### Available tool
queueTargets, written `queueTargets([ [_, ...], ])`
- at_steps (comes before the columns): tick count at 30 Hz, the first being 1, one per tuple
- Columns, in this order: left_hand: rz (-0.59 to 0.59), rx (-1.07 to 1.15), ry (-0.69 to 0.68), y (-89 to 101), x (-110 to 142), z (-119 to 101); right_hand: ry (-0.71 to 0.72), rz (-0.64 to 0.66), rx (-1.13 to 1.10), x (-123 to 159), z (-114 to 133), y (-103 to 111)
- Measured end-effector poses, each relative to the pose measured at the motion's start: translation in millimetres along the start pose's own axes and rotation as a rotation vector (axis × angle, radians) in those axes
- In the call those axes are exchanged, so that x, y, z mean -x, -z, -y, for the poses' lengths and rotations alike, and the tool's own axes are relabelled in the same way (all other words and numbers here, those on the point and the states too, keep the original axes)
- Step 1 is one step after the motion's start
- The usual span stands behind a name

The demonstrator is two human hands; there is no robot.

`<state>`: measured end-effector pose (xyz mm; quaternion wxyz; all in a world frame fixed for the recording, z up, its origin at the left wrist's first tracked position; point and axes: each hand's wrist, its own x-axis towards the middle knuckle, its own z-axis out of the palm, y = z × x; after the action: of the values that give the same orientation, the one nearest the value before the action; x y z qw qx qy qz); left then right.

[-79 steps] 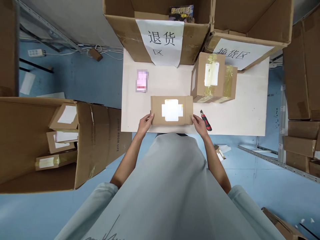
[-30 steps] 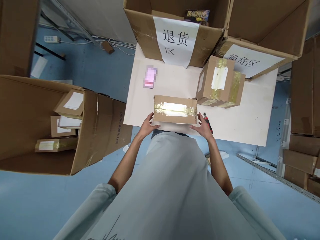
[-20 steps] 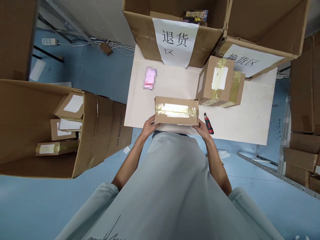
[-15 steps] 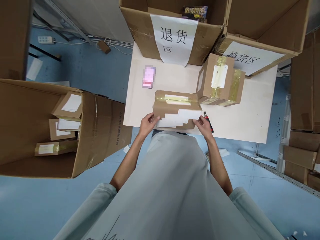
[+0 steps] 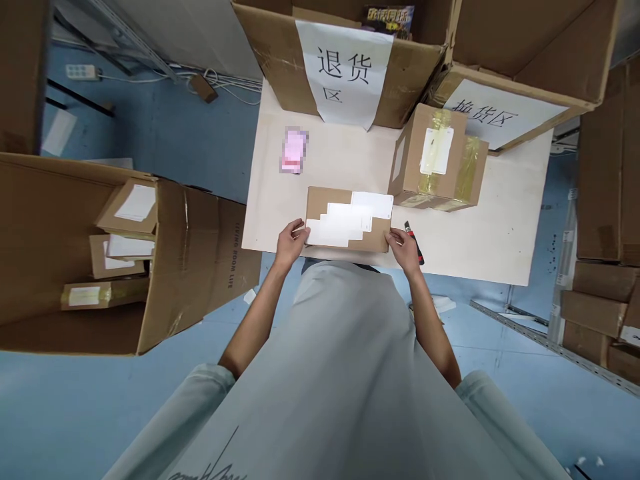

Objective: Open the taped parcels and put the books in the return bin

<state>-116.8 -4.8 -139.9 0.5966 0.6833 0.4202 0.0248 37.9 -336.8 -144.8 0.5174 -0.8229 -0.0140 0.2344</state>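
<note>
A small cardboard box (image 5: 349,219) lies at the front of the white table, its upper face bearing white label areas. At its left front corner, my left hand (image 5: 291,244) grips the edge, thumb towards me. My right hand (image 5: 404,249) pinches the right front corner of the same box. Just beyond the right fingers lies a red and black utility knife (image 5: 414,244), partly covered by that hand. The box's underside is hidden.
Two taped cartons (image 5: 435,157) stand behind the box to the right. A pink pixelated item (image 5: 294,151) lies back left. Large open cartons with Chinese signs (image 5: 345,73) line the table's rear. Left of the table, an open carton (image 5: 190,260) holds several parcels.
Between my hands the box has been turned over, from a labelled face to the taped side and then to another labelled face. My hands let go briefly and regripped its ends.
</note>
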Motion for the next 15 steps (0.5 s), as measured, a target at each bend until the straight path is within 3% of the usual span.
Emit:
queueTargets([
  [4, -0.037, -0.022, -0.041, -2.1, 18, -10, -0.020, 0.006, -0.022, 4, -9, 4],
  [7, -0.028, -0.037, -0.164, -12.6, 43, -33, -0.042, -0.018, -0.026, 2, -21, 23],
  [12, 0.221, -0.066, -0.343, -45.4, 95, -89, -0.121, -0.118, 0.007, -2, -45, 63],
  [15, 0.325, -0.113, -0.404, -61.1, 113, -109, -0.172, -0.133, 0.010, -3, -52, 72],
])
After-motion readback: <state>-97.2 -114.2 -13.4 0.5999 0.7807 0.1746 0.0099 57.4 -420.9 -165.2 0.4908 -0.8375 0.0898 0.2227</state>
